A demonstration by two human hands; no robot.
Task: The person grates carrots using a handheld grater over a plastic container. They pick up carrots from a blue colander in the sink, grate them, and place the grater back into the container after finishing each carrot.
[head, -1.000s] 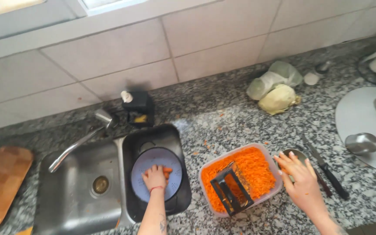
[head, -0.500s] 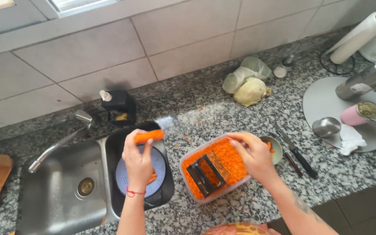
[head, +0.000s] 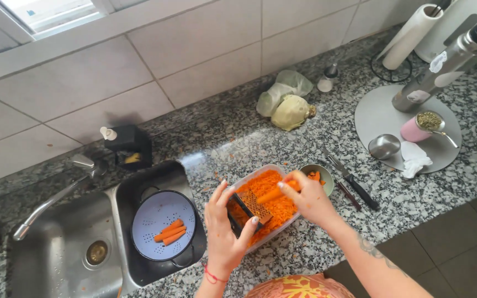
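My left hand point(head: 224, 226) grips a dark metal grater point(head: 248, 208) that leans inside a clear plastic tub point(head: 274, 234) full of grated carrot. With my right hand point(head: 310, 200) I hold a peeled carrot point(head: 276, 193) against the grater's face. A pale blue colander point(head: 155, 221) with three carrot pieces point(head: 169, 232) sits in a black pot in the sink's right basin.
A small green bowl point(head: 322, 175) with carrot ends and a knife and fork point(head: 354, 185) lie right of the tub. A bagged cabbage point(head: 289, 110) rests by the tiled wall. A round grey tray point(head: 382, 118) holds a thermos, cup and paper roll. The tap point(head: 51, 201) overhangs the left basin.
My left hand lifted a carrot out of the colander and passed it over the tub. My right hand now holds the carrot, and my left hand has taken hold of the grater.
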